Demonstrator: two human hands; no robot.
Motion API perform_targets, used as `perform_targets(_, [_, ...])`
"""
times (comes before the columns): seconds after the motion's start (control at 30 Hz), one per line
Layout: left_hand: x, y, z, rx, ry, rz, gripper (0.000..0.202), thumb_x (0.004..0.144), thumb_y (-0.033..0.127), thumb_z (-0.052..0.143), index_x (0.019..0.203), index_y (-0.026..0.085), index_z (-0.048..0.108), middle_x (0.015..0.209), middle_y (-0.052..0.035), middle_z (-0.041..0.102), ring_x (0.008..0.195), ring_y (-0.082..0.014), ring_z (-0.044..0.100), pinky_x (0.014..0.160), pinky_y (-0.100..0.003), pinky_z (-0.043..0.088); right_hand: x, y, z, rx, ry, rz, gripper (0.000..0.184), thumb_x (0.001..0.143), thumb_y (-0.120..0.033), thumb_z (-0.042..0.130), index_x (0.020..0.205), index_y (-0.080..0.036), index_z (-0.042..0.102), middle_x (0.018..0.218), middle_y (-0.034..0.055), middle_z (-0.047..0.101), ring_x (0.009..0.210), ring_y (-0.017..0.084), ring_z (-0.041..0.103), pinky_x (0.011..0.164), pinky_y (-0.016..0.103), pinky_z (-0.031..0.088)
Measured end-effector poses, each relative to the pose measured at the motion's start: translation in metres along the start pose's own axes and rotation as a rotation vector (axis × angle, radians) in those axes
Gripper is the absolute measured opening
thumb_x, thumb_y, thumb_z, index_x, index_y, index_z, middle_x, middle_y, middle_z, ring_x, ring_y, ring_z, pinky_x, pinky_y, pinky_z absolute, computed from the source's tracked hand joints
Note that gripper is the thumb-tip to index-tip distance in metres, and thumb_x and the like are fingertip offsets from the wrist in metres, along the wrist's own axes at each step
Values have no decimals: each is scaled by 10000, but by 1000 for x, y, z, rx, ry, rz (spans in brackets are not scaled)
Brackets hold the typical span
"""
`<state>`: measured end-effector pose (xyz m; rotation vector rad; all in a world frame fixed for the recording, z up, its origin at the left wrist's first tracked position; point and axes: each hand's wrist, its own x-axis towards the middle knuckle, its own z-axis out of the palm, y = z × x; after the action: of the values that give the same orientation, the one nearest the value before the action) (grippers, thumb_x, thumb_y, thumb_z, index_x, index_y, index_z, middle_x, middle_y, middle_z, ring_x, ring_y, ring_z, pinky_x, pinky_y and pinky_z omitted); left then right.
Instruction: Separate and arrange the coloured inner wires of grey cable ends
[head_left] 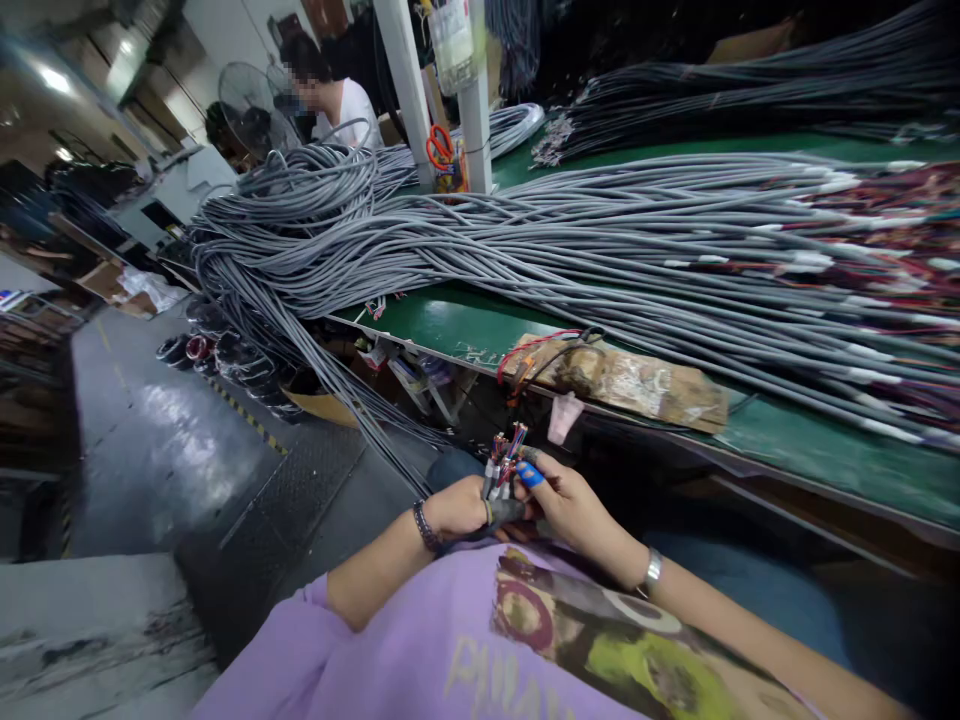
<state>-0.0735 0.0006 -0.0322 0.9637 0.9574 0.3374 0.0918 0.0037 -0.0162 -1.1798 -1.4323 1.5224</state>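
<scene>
A small bundle of grey cables [495,488] stands up in front of my chest, with stripped, multicoloured wire ends [514,440] at its top. My left hand [463,506] is closed around the cables just below these ends, and dark wrapping covers its thumb. From the other side my right hand [568,500] pinches at the thin wires, its thumb wrapped in blue tape [529,474]. Exactly which wires it grips is too small to tell. The cables trail away from my hands toward the large pile on the bench.
Long grey cables [465,240] lie across the green bench [442,325]. At its near edge is a wooden board [637,385] with red and black leads. Orange-handled scissors [439,147] stand by a white post [474,110]. A person [352,110] sits beyond, near a fan [251,105].
</scene>
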Motion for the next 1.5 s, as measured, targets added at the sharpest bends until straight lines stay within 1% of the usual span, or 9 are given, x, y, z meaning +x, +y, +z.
perform_targets(0.27, [-5, 4, -10, -144, 264, 98, 597, 556, 641, 752, 736, 76, 686, 737, -135, 697, 665, -200, 651, 611, -284, 485, 1, 7, -2, -80, 19, -27, 364, 883, -520, 435, 695, -217, 514, 570, -7, 525, 471, 130, 497, 469, 258, 426])
perform_targets(0.43, [-10, 6, -8, 21, 168, 62, 617, 632, 715, 637, 528, 108, 587, 501, -70, 590, 448, -125, 541, 454, -223, 372, 9, 6, 3, -24, -58, -74, 327, 782, -504, 605, 854, -187, 640, 782, 45, 670, 744, 198, 609, 716, 313, 501])
perform_targets(0.6, [-12, 4, -2, 164, 76, 28, 561, 655, 649, 667, 474, 137, 525, 427, 5, 488, 395, -71, 398, 440, -223, 311, 14, 9, 7, 2, -114, 13, 339, 738, -504, 640, 735, -165, 650, 698, 31, 670, 657, 181, 586, 646, 298, 487])
perform_targets(0.77, [-12, 6, -11, 191, 13, -17, 544, 614, 639, 711, 487, 139, 538, 454, 1, 513, 425, -85, 433, 476, -238, 359, 7, 8, 2, -168, -51, -19, 312, 776, -463, 594, 677, -171, 636, 622, 12, 626, 586, 158, 523, 566, 270, 429])
perform_targets(0.9, [-10, 9, -21, 241, -61, 18, 530, 608, 616, 737, 487, 143, 533, 449, 8, 512, 449, -102, 488, 521, -248, 412, 1, 1, -1, -131, 57, -69, 333, 796, -487, 562, 674, -179, 598, 663, 27, 625, 632, 174, 538, 604, 283, 440])
perform_targets(1.03, [-5, 5, -22, 290, 0, 39, 483, 596, 572, 765, 534, 154, 529, 416, 28, 505, 389, -93, 463, 446, -221, 364, 3, -2, -2, -5, 136, -72, 354, 768, -534, 595, 704, -186, 587, 697, 34, 625, 678, 181, 552, 653, 294, 463])
perform_targets(1.2, [-1, -1, -20, 240, 198, 113, 537, 700, 563, 668, 432, 174, 412, 359, 37, 428, 331, -65, 400, 408, -205, 318, 4, 6, -3, -89, 244, 1, 370, 721, -554, 640, 755, -200, 537, 506, -62, 425, 470, 107, 348, 449, 238, 314])
perform_targets(1.37, [-3, -5, -13, 212, 181, 25, 387, 680, 409, 693, 489, 169, 457, 380, 34, 456, 350, -78, 414, 410, -212, 344, 0, 3, 4, -299, 43, -69, 308, 786, -493, 592, 697, -204, 534, 520, -43, 451, 485, 115, 369, 470, 241, 312])
perform_targets(1.5, [-1, -10, -10, 208, 174, -9, 252, 637, 294, 717, 584, 156, 514, 411, 47, 471, 368, -90, 431, 408, -217, 359, -1, -5, 8, -427, 7, -146, 289, 831, -451, 537, 676, -210, 574, 577, 3, 565, 521, 143, 464, 516, 255, 359])
